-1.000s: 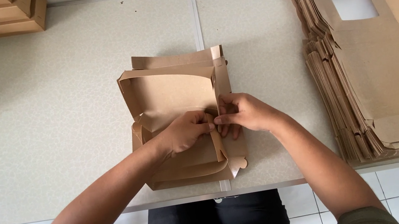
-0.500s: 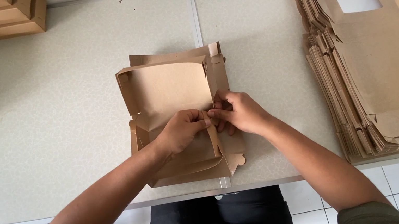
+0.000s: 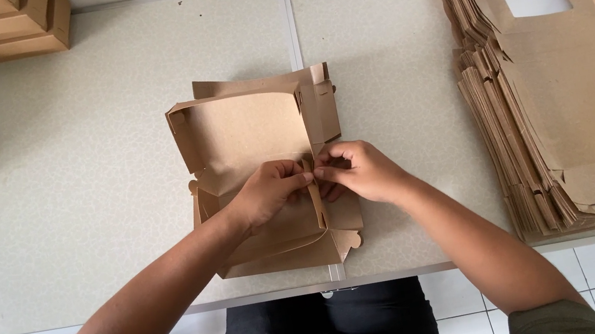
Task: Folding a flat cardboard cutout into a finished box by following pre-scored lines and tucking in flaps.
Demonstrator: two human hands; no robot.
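Observation:
A half-folded brown cardboard box (image 3: 245, 131) lies in the middle of the table, its far walls standing up and its near flaps spread flat. My left hand (image 3: 266, 191) and my right hand (image 3: 361, 173) meet at the box's right wall, fingertips pinching a small cardboard tab where the wall joins the base. Both hands cover that corner, so the tab's fit is hidden.
A tall stack of flat brown box blanks (image 3: 568, 87) with a square window cut-out fills the table's right side. Finished brown boxes (image 3: 1, 26) are piled at the far left corner. The pale speckled table (image 3: 80, 184) has a centre seam and a metal rim.
My hands stay pinched at the same corner, with the fingers shifting slightly on the tab. The view has tilted a little, so the box sits higher in the frame.

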